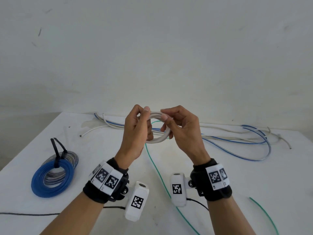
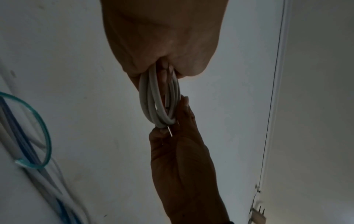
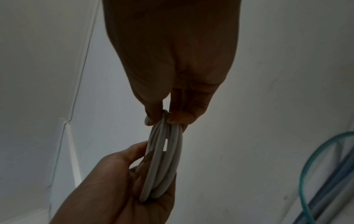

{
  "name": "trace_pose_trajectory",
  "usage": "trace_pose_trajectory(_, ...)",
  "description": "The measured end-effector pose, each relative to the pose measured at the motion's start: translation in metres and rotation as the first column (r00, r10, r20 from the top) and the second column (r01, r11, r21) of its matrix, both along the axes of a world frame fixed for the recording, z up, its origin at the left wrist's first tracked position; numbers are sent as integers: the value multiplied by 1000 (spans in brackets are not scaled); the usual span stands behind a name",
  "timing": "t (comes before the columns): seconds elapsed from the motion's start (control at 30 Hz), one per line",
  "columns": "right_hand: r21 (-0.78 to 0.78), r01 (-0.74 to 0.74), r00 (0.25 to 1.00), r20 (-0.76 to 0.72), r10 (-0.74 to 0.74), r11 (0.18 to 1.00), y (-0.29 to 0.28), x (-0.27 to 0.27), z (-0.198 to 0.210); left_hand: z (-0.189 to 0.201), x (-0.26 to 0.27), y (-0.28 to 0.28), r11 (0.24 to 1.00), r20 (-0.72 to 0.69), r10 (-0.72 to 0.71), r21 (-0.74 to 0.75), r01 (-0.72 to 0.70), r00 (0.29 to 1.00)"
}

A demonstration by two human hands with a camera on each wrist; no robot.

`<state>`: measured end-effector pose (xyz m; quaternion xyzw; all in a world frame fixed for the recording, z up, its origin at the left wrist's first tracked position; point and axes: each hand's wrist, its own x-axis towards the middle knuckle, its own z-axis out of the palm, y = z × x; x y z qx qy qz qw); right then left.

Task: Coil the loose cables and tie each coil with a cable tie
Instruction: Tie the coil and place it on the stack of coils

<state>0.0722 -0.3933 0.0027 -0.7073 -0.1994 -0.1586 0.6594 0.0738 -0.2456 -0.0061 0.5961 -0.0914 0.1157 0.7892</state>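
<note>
A small coil of white cable [image 1: 158, 128] is held up above the white table [image 1: 237, 175] between both hands. My left hand [image 1: 141, 122] grips the coil's left side, fingers curled round the loops [image 2: 159, 100]. Thumb and fingers of my right hand [image 1: 166, 118] pinch its right side [image 3: 164, 136]. A bare wire end [image 2: 170, 131] sticks out of the coil by the right palm. Two tied coils, blue [image 1: 50, 178] over grey [image 1: 71, 158], each with a black tie [image 1: 56, 150], lie at the table's left. I see no tie on the white coil.
Loose blue and white cables [image 1: 237, 141] sprawl along the table's back edge to the right. A green cable [image 1: 157, 172] runs from under my hands toward the near edge, another green stretch [image 1: 265, 216] at lower right. A clear cable tie [image 1: 66, 133] lies at the back left.
</note>
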Motion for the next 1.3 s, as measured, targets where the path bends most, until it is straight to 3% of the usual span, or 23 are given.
trace_pose_trajectory(0.2, -103, 116, 979, -155, -131, 988, -57, -17, 7, 16, 7, -40, 969, 18, -104, 229, 97, 994)
trace_pose_trajectory(0.33, -300, 258, 882, -315, -350, 919, -143, -39, 0, 20, -4, -98, 918, 3, -243, 322, 229, 970)
trace_pose_trajectory(0.4, -533, 319, 783, -318, -535, 784, -195, -54, -12, 16, -17, -130, 876, -5, -311, 387, 288, 950)
trace_pose_trajectory(0.47, -791, 299, 665, -228, -711, 534, -250, -73, -24, 9, -34, -154, 817, 14, -374, 478, 322, 927)
trace_pose_trajectory(0.53, -918, 230, 548, -152, -823, 322, -300, -99, -30, -1, -51, -168, 740, 17, -439, 574, 351, 898)
trace_pose_trajectory(0.6, -964, 120, 455, -157, -876, 236, -338, -121, -34, -11, -61, -171, 705, 5, -465, 607, 367, 885)
trace_pose_trajectory(0.7, -979, -24, 375, -197, -906, 203, -359, -147, -39, -20, -62, -168, 700, -29, -425, 623, 349, 905)
trace_pose_trajectory(0.8, -987, -56, 370, -159, -915, 149, -362, -157, -53, -22, -59, -165, 703, -55, -407, 618, 351, 912)
trace_pose_trajectory(0.93, -989, -4, 369, -139, -919, 148, -358, -158, -54, -19, -59, -161, 713, -67, -395, 607, 352, 916)
trace_pose_trajectory(1.03, -999, 40, 363, -16, -932, 32, -359, -162, -51, -19, -60, -161, 717, -62, -389, 605, 345, 919)
trace_pose_trajectory(1.13, -997, -8, 365, 72, -928, -80, -358, -166, -53, -19, -62, -159, 731, -76, -385, 583, 354, 920)
trace_pose_trajectory(1.2, -991, -52, 373, 93, -923, -121, -354, -165, -54, -18, -63, -158, 748, -85, -382, 556, 362, 920)
trace_pose_trajectory(1.3, -990, -71, 380, 84, -921, -120, -342, -161, -48, -17, -61, -157, 767, -93, -374, 528, 364, 923)
